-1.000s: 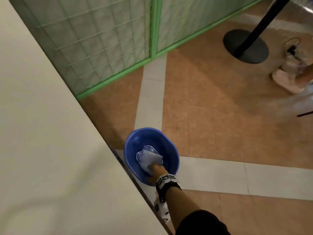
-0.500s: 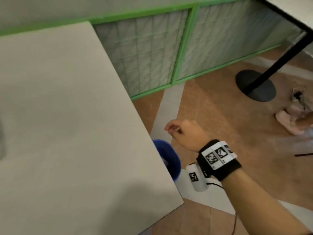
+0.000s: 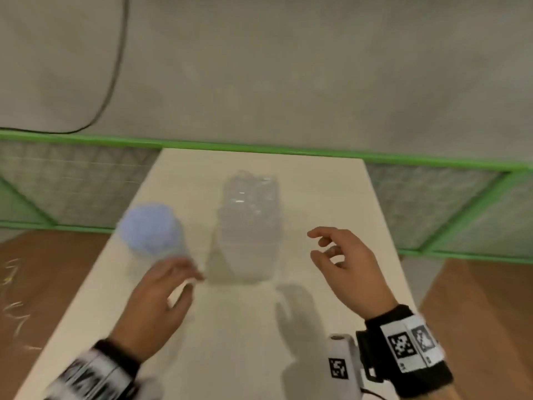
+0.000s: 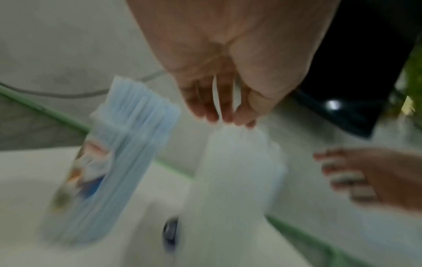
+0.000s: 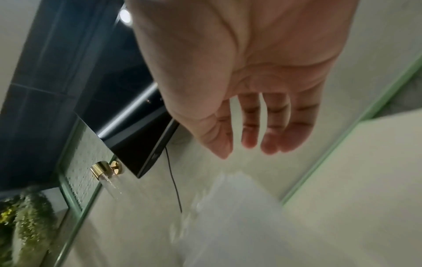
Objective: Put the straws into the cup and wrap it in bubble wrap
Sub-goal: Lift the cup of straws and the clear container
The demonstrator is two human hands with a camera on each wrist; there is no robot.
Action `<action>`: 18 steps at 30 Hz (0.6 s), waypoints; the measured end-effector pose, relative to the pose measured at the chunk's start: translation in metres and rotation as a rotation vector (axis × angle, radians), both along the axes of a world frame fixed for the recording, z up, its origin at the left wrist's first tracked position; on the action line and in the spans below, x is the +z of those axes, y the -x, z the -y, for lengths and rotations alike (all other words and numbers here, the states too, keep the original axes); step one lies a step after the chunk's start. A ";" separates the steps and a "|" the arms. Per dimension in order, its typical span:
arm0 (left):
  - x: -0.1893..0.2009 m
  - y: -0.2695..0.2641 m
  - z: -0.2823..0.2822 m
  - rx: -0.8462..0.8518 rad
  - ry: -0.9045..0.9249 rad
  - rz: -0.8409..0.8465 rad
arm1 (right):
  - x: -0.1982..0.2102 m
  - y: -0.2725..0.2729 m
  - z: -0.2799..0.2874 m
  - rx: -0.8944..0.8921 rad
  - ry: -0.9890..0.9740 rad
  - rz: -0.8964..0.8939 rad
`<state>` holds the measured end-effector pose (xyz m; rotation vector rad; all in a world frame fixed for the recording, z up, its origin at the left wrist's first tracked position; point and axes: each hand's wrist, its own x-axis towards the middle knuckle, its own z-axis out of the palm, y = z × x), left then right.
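A bundle of pale blue straws (image 3: 148, 232) stands upright on the left of the cream table (image 3: 331, 192); in the left wrist view the straws (image 4: 128, 144) carry a printed label. A clear roll of bubble wrap (image 3: 249, 226) stands at the table's middle, blurred. My left hand (image 3: 187, 280) hovers just in front of the straws with relaxed fingers (image 4: 214, 110) and holds nothing. My right hand (image 3: 317, 246) hangs to the right of the bubble wrap (image 5: 228, 207), fingers (image 5: 251, 133) loosely bent, empty. I cannot make out a cup.
A green-framed mesh fence (image 3: 432, 197) runs behind and beside the table. A black cable (image 3: 115, 67) hangs on the grey wall. Brown floor (image 3: 476, 313) lies on both sides of the table. A dark screen (image 5: 137, 135) is mounted on the wall.
My right hand left a blue basin on the floor, where it reached a clear wrapped bundle, and rose over the table. The view swung from the floor to the tabletop; the left hand came into view.
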<state>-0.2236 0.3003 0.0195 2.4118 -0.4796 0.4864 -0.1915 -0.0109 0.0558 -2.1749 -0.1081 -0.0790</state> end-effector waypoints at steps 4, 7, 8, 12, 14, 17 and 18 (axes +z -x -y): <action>0.033 -0.038 -0.022 0.314 0.235 0.173 | -0.025 -0.007 -0.076 -0.175 -0.013 0.032; 0.015 -0.039 -0.056 0.507 0.424 0.034 | -0.034 -0.010 -0.098 -0.381 -0.072 0.037; 0.007 -0.042 -0.066 0.549 0.470 -0.070 | -0.036 -0.011 -0.101 -0.428 -0.090 0.015; -0.037 -0.061 -0.079 0.489 0.673 -0.523 | -0.038 -0.017 -0.106 -0.454 -0.120 -0.053; -0.051 -0.068 -0.075 0.402 0.768 -0.593 | -0.037 -0.021 -0.106 -0.383 -0.024 -0.075; -0.061 -0.073 -0.067 0.405 0.834 -0.590 | -0.035 -0.028 -0.103 -0.301 0.127 -0.074; -0.062 -0.073 -0.063 0.410 0.831 -0.585 | -0.036 -0.029 -0.098 -0.290 0.180 -0.047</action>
